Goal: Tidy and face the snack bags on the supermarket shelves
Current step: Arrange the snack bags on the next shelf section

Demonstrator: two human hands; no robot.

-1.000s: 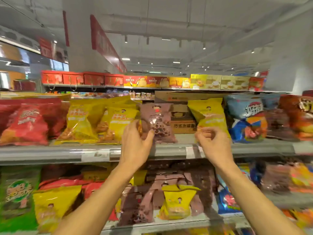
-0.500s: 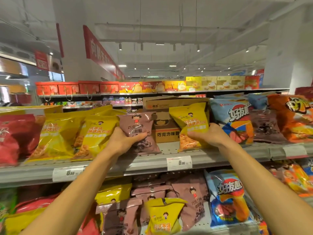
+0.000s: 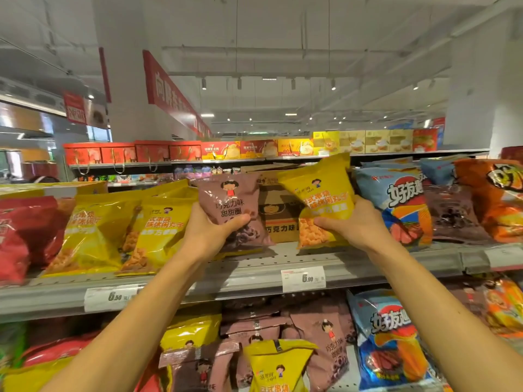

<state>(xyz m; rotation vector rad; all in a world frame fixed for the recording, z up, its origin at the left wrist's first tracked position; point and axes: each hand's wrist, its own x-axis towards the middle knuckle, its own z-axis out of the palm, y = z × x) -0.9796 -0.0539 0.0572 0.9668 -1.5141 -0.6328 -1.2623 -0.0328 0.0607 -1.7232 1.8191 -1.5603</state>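
My left hand (image 3: 210, 232) grips a brown snack bag (image 3: 230, 203) by its lower half, holding it upright above the grey top shelf (image 3: 254, 275). My right hand (image 3: 352, 226) grips a yellow snack bag (image 3: 322, 193), tilted with its top leaning right. Both bags face me. Between them, at the back of the shelf, stands a brown cardboard box (image 3: 278, 213). Two yellow bags (image 3: 161, 227) stand to the left of the brown one.
Red bags (image 3: 25, 230) fill the shelf's far left; blue (image 3: 396, 205), dark brown (image 3: 450, 213) and orange bags (image 3: 492, 193) fill its right. The lower shelf holds several mixed brown, yellow and blue bags (image 3: 390, 343). Price tags (image 3: 304, 278) hang on the shelf edge.
Both hands have closed on their bags and lifted them off the shelf. The yellow bag has tipped to the right. The camera has moved closer and higher.
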